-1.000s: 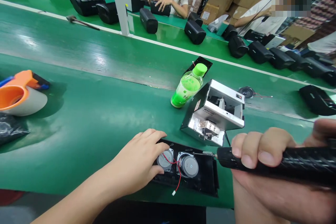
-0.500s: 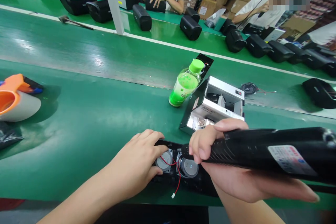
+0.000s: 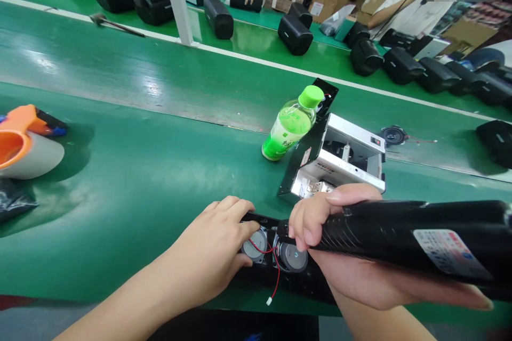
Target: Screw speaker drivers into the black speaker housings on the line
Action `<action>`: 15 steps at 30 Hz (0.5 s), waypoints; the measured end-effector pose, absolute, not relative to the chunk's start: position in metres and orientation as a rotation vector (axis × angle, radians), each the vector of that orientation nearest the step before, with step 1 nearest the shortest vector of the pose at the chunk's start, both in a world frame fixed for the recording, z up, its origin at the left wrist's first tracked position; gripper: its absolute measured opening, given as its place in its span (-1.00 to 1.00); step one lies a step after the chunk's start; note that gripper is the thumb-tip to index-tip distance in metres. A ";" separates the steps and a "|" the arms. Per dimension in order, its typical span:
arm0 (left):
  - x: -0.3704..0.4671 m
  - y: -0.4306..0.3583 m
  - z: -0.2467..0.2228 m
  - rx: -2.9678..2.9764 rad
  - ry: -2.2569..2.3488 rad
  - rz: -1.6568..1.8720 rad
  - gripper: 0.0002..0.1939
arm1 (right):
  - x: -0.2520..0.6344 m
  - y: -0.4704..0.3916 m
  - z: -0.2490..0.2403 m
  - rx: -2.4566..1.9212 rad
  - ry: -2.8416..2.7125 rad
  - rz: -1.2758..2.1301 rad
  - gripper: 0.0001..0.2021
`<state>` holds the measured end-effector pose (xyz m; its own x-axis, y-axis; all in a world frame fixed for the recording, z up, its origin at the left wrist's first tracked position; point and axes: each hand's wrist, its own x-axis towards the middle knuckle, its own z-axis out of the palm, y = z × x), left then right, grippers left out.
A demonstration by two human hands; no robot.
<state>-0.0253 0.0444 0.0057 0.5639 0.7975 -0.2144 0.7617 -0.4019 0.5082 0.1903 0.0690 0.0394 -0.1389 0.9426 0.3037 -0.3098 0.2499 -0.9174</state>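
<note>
A black speaker panel (image 3: 260, 273) with two round silver drivers (image 3: 295, 259) and a red wire lies at the near edge of the green bench. My left hand (image 3: 208, 256) presses flat on its left end, fingers over the left driver. My right hand (image 3: 344, 256) grips a long black electric screwdriver (image 3: 400, 237) held nearly level, its tip down at the panel between the two drivers; the tip itself is hidden by my fingers.
A silver screw feeder box (image 3: 344, 162) stands just behind the panel, a green drink bottle (image 3: 292, 125) beside it. An orange and white tape dispenser (image 3: 24, 144) sits far left. Black speakers (image 3: 295, 34) line the far bench, where other people work.
My right hand has brought the screwdriver leftward from the panel's right end onto the middle of the panel. My left hand has stayed on the left end.
</note>
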 end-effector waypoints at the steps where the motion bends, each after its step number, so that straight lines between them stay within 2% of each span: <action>1: -0.025 0.045 0.006 2.236 1.247 0.085 -0.61 | 0.189 0.068 0.039 -0.668 -1.255 1.228 -0.26; 15: -0.027 0.044 0.006 2.238 1.252 0.113 -0.65 | 0.185 0.067 0.040 -0.624 -1.264 1.158 -0.29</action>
